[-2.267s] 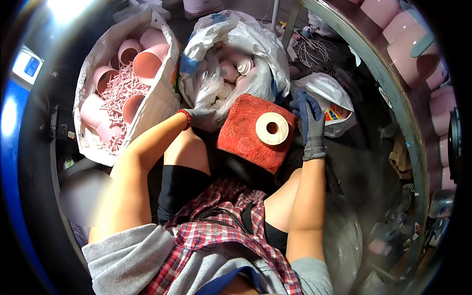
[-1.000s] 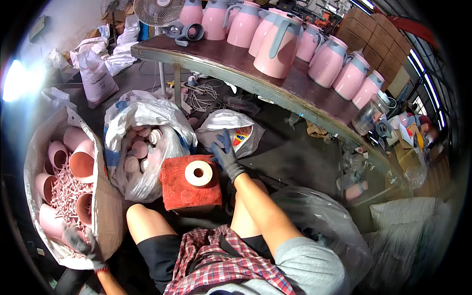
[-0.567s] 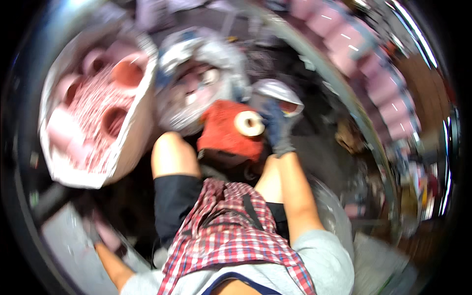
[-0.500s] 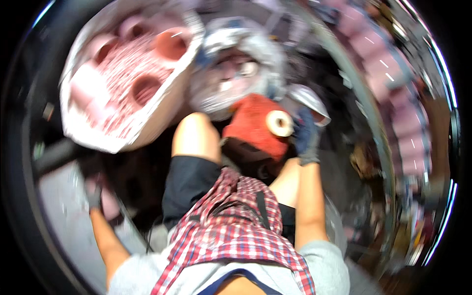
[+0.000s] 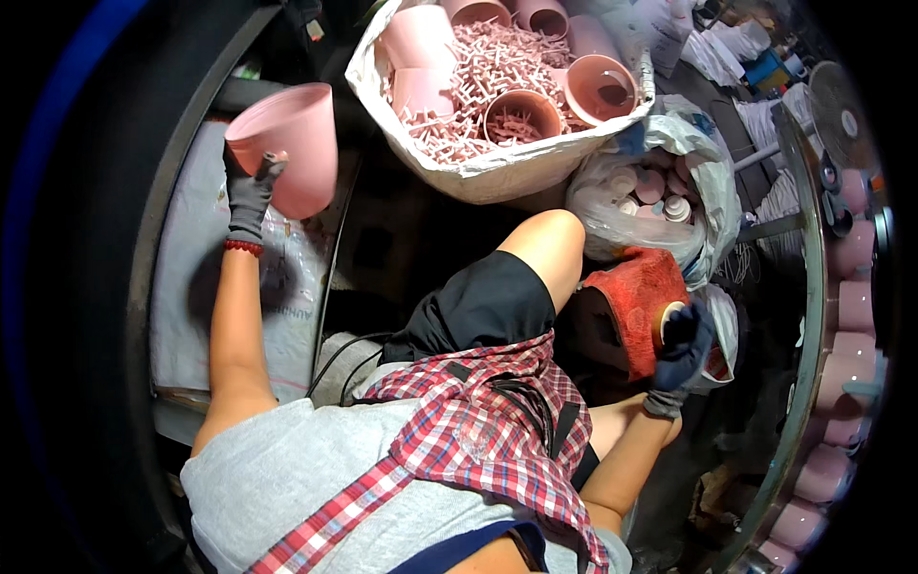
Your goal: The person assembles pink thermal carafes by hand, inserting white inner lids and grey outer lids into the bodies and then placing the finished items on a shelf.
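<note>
My left hand (image 5: 251, 196), in a dark grey glove with a red cuff edge, grips a glossy pink pot (image 5: 308, 143) by its side near the rim. The pot is tilted, its mouth toward the upper left, above a pale plastic-wrapped stack (image 5: 239, 330). My right hand (image 5: 687, 346), in a dark blue glove, is beside a cream ring (image 5: 671, 320) on a red cloth (image 5: 631, 292). Its fingers are loosely bent and look apart, with nothing visible between them; whether they touch the ring is unclear.
Ahead, a large white sack (image 5: 507, 170) holds pink pots and short pink pieces. A clear plastic bag (image 5: 602, 215) beside it contains pink discs and white parts. Pink pots (image 5: 853, 359) line the right side behind a metal edge (image 5: 805, 335). A fan (image 5: 846, 115) stands at far right.
The view has swung left and sharpened. My left hand, low and blurred before, is now raised with the pink pot. The right hand stays by the red cloth and cream ring.
</note>
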Demonstrator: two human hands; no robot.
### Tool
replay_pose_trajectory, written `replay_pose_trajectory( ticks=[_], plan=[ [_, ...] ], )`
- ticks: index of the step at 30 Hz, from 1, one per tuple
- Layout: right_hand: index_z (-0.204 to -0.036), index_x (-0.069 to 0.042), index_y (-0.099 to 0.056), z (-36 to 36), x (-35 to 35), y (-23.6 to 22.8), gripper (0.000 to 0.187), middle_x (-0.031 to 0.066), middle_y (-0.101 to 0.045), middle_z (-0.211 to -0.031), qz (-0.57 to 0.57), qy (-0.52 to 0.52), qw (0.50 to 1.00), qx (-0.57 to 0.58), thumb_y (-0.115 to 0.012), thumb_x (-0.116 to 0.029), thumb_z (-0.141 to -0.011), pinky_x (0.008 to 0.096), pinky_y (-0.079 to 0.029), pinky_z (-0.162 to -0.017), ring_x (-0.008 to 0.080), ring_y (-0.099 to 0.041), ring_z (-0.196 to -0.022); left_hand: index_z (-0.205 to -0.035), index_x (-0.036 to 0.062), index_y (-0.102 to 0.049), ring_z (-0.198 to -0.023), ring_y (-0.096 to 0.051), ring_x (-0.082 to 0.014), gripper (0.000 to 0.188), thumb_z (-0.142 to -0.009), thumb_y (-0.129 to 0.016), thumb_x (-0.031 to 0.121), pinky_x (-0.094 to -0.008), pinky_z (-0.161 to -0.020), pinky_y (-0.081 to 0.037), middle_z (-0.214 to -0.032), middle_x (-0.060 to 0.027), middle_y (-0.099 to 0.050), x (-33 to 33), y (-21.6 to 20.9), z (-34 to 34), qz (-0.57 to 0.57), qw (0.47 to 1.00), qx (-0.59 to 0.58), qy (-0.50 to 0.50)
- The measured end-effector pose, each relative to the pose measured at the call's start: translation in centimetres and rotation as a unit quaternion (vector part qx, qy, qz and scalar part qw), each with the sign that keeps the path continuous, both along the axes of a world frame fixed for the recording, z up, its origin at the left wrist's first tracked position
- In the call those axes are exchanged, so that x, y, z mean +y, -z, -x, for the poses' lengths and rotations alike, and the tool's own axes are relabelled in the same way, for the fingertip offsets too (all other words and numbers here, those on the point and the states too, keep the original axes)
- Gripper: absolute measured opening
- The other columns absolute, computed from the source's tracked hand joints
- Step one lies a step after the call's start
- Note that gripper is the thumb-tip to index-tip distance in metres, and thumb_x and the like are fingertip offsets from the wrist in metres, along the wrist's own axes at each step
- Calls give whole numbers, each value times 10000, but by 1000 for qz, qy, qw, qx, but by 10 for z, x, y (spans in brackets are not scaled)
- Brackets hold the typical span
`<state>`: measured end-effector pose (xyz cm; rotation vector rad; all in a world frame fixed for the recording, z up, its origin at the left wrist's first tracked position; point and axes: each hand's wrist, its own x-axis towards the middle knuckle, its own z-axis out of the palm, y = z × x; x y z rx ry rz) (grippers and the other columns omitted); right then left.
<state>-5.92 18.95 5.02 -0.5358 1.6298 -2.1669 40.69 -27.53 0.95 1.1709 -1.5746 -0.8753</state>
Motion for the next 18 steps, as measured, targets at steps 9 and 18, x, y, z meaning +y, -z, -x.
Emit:
replay_pose_trajectory(
  ticks=[9, 18],
  plan=[
    [-1076, -12, -570, -125, -92, -65, 345, 54, -615, -954, -8, -207, 969, 133, -727, -183, -821, 254, -497, -749, 112, -601, -859, -1419, 128, -276, -1280, -377, -264, 715, -899, -407, 601, -446, -1051, -345, -1418, -83, -355, 94, -91, 193, -126, 747, 503, 417],
    [-744, -49, -578, -106, -80, -87, 266, 150, -578, -687, -202, 5, 825, 528, -659, -280, -847, 391, -429, -503, 350, -557, -565, -1440, 93, -240, -1313, -339, -248, 682, -931, -396, 521, -448, -1083, -274, -1436, -93, -330, 185, -69, 286, -315, 664, 439, 517]
  ],
)
